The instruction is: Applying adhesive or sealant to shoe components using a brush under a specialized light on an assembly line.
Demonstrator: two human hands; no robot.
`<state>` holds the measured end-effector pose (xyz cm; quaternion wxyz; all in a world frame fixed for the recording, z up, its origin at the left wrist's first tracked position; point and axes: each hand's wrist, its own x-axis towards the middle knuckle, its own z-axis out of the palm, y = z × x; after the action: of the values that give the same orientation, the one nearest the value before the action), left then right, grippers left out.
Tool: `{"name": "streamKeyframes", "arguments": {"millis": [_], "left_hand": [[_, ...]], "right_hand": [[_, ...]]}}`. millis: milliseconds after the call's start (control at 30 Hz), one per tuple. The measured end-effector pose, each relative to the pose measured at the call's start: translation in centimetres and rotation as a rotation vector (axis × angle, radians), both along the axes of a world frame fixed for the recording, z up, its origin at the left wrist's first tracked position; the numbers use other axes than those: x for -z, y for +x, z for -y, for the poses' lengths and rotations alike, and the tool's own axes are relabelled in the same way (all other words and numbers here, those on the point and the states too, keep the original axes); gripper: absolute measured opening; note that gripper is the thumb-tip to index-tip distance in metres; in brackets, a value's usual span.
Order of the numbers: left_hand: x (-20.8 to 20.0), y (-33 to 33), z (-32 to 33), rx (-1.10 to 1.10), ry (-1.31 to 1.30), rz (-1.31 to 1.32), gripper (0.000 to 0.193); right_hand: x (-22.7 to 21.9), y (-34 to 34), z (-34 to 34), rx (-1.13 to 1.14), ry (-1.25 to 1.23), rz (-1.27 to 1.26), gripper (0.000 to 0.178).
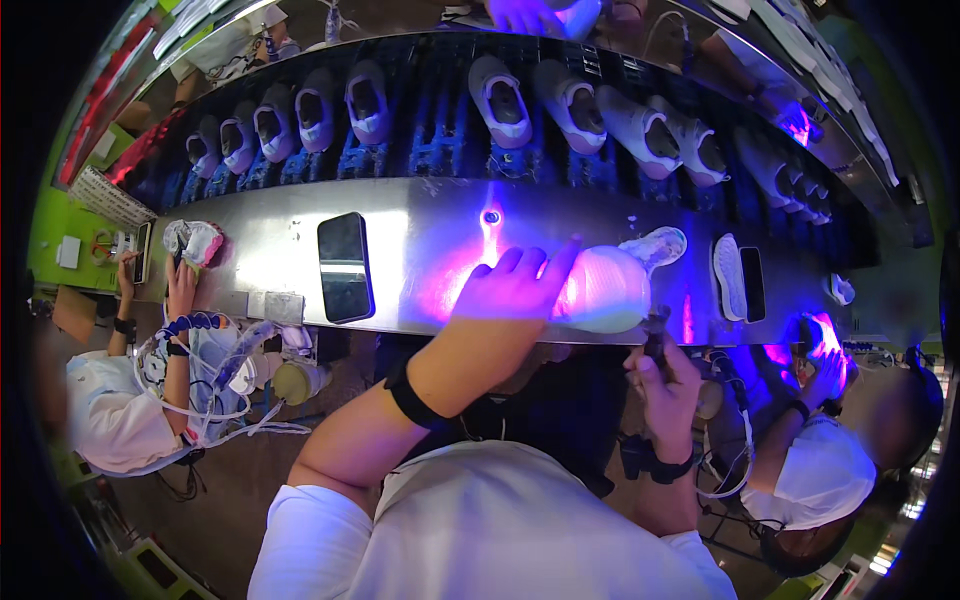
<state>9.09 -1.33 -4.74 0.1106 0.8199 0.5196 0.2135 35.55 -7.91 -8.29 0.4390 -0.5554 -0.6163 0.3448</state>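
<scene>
Under violet light at the bench's near edge lies a pale shoe [605, 292]. My left hand [512, 288] is on its left end, one finger stretched along it and the others bent; the thumb is hard to make out. A pale shoe part like a sole [655, 247] sticks out beyond the shoe's far right end. Just right of the shoe, my right hand [668, 388] is closed around a small dark tool [655, 332], held upright. Its tip is dark and its exact kind cannot be made out.
A metal bench [270, 215] carries a phone [344, 267], a white sole [730, 277] and another phone [754, 284]. Behind runs a dark conveyor [430, 120] with several grey shoes [500, 103]. Co-workers sit left [125, 410] and right [815, 450].
</scene>
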Motion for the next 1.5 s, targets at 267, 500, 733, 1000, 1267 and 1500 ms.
{"name": "streamKeyframes", "arguments": {"millis": [267,500,733,1000,1267,1500], "left_hand": [[0.3,-3.0,3.5,0.214,-0.074,0.308,0.095],[-1.0,-2.9,8.1,0.310,-0.223,0.538,0.100],[-3.4,-2.5,8.6,0.306,-0.583,0.616,0.088],[-2.1,0.1,7.5,0.199,-0.904,0.799,0.091],[-2.7,2.6,5.1,0.041,-1.142,1.037,0.075],[-1.2,4.0,4.1,-0.040,-1.209,1.000,0.074]], "right_hand": [[-4.8,0.2,-0.3,-0.105,-0.241,-0.205,0.043],[-9.9,-0.3,0.0,-0.323,-0.216,-0.123,0.045],[-10.6,0.8,0.7,-0.373,-0.178,-0.065,0.046],[-10.1,3.2,-0.1,-0.345,-0.245,-0.007,0.042],[-5.5,4.9,-0.8,-0.327,-0.114,0.044,0.041],[-5.6,6.6,-2.3,-0.301,-0.115,0.085,0.038]]}}
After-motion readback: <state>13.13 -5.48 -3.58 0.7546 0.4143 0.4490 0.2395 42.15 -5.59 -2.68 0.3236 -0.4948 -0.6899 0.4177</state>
